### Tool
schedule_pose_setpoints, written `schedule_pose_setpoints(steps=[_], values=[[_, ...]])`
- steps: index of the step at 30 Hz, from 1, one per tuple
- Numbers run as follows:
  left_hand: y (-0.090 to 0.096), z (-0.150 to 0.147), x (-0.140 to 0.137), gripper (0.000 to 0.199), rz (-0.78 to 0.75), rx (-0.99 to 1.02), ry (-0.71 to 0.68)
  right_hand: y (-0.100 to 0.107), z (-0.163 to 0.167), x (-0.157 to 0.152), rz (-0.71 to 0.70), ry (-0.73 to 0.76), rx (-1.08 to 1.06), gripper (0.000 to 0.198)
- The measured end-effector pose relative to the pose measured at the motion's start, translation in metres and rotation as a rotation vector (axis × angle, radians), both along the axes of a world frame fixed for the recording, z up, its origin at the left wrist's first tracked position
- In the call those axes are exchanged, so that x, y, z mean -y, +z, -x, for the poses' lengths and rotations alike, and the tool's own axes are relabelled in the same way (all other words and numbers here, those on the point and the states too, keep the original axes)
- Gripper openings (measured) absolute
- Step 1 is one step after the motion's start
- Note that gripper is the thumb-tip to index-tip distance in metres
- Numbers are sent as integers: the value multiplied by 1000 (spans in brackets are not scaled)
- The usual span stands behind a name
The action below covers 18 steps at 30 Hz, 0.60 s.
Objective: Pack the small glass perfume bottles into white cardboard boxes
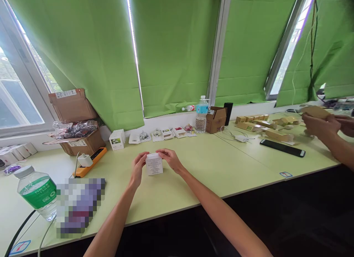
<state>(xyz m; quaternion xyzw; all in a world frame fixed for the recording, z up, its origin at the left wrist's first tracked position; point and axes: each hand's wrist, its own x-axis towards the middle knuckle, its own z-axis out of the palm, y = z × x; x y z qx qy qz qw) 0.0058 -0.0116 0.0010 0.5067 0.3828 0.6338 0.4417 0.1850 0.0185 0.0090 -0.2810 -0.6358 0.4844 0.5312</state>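
A small white box [154, 166] with lines of printed text on its facing side stands upright on the pale green table in front of me. My left hand [139, 167] grips its upper left edge, fingers closed at the top corner. On the other side, my right hand [170, 160] has its fingertips pressed to the upper right corner. Behind the box lies a row of small packages, among them a stack of white boxes [117, 139] and a clear-wrapped item [144, 136] beside a white card.
At left are a water bottle [38, 192], an orange power strip [91, 163] and an open cardboard box [83, 140]. Behind stand a larger bottle [201, 116] and a brown carton [216, 120]. A black phone [282, 148] lies right, near another person's hands [322, 126] holding brown cardboard.
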Motion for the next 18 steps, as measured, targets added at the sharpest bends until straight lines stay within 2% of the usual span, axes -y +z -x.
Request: schedule_pose_setpoints(steps=[7, 18], values=[[-3, 1, -1, 33, 57, 16, -29, 0, -1, -1, 76, 35, 4, 36], [-4, 1, -3, 29, 74, 32, -38, -2, -2, -4, 84, 47, 11, 32]])
